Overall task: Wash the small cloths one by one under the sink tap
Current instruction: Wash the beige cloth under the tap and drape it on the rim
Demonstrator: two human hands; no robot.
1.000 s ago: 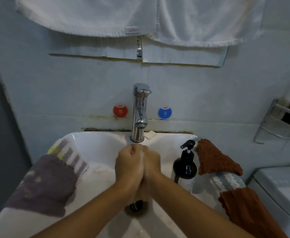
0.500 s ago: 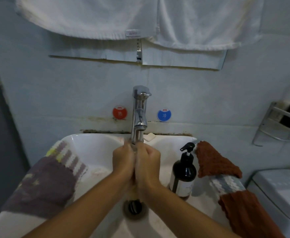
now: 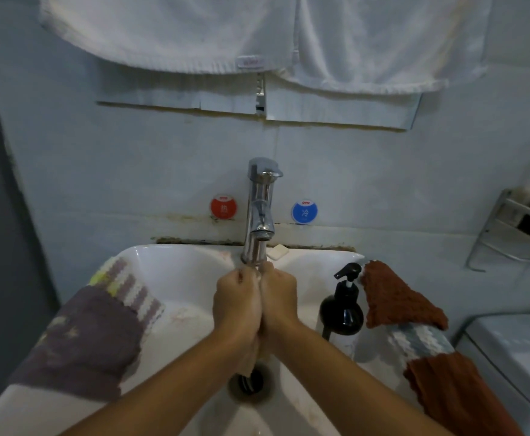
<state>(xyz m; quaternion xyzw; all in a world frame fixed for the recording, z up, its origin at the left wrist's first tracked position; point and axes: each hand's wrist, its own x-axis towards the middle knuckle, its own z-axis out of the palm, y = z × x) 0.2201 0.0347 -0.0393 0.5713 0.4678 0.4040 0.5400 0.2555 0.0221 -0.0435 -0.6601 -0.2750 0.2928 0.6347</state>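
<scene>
Squeezing one pale cloth [image 3: 260, 276] between two clenched hands, left [image 3: 237, 305], right [image 3: 278, 298]; one tap [image 3: 260, 212]

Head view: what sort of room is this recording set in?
Most likely a small bathroom, perhaps in a hotel or rental. A white sink with a chrome tap stands against a plain wall, white towels hang above it, and a soap pump bottle sits on the rim.

two hands [image 3: 237, 305], one tap [image 3: 260, 212], one pump bottle [image 3: 342, 313], two round stickers [image 3: 223, 206], two hanging white towels [image 3: 175, 29].
</scene>
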